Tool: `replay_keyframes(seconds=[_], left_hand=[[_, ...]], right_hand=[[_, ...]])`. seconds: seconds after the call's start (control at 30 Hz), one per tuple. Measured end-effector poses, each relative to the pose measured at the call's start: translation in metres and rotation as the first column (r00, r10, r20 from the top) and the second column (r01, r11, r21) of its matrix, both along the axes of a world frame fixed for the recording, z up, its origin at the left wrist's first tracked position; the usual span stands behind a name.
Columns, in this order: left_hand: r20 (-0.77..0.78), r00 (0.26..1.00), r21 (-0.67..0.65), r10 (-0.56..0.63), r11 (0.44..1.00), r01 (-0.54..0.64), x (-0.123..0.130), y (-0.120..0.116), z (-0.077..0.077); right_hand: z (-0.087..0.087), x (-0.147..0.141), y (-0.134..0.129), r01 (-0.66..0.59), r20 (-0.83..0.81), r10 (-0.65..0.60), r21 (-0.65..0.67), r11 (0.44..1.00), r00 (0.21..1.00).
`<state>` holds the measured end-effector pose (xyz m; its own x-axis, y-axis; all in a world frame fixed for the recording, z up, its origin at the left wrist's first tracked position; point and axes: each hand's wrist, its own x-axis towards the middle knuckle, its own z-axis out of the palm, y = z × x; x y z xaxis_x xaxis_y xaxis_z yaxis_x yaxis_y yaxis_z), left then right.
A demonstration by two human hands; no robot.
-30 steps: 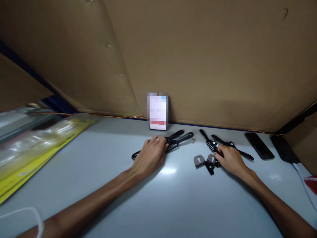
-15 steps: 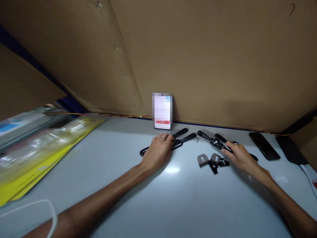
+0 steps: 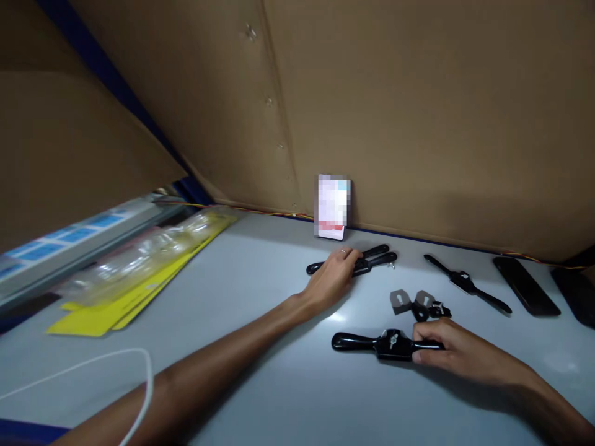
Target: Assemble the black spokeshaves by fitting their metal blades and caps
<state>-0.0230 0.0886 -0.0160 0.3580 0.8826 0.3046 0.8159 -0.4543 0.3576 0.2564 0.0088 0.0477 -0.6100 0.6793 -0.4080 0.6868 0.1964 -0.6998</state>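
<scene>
Head view: right hand (image 3: 460, 348) holds spokeshave (image 3: 389, 348) crosswise, free handle (image 3: 355, 342) leftward.

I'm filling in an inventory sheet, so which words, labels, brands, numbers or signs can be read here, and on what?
None can be read with certainty.
Yellow cards: any print is too blurred to read.
Blue panels on the long pale box: too blurred to read.
Upright screen: pixelated, no wording legible.
Black tool in the right hand: no lettering can be made out.

A brown panel (image 3: 418, 111) backs the shiny grey tabletop (image 3: 279, 384).
</scene>
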Motion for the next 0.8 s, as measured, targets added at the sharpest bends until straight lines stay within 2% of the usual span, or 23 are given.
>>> replay_keyframes(seconds=[0.13, 0.23, 0.4, 0.63, 0.8], left_hand=[[-0.001, 0.999, 0.011, -0.048, 0.999, 0.048, -0.001, 0.0, -0.002], [-0.012, 0.996, 0.03, -0.094, 0.995, 0.094, -0.001, -0.001, -0.001], [-0.047, 0.987, 0.085, -0.153, 0.984, 0.157, -0.001, -0.005, 0.007], [-0.07, 0.996, 0.118, -0.06, 0.991, 0.068, -0.003, -0.003, 0.002], [-0.111, 0.993, 0.088, -0.039, 0.995, 0.048, -0.008, 0.0, 0.001]], right_hand=[[-0.009, -0.009, -0.009, 0.028, 0.057, -0.039, 0.191, 0.981, 0.998], [-0.01, -0.008, -0.014, -0.024, 0.127, -0.021, 0.342, 0.939, 0.992], [-0.008, -0.005, -0.019, -0.16, 0.251, 0.013, 0.576, 0.801, 0.968], [-0.016, -0.005, -0.028, -0.204, 0.247, 0.043, 0.674, 0.71, 0.968], [-0.018, -0.008, -0.033, -0.247, 0.264, 0.088, 0.661, 0.708, 0.961]])
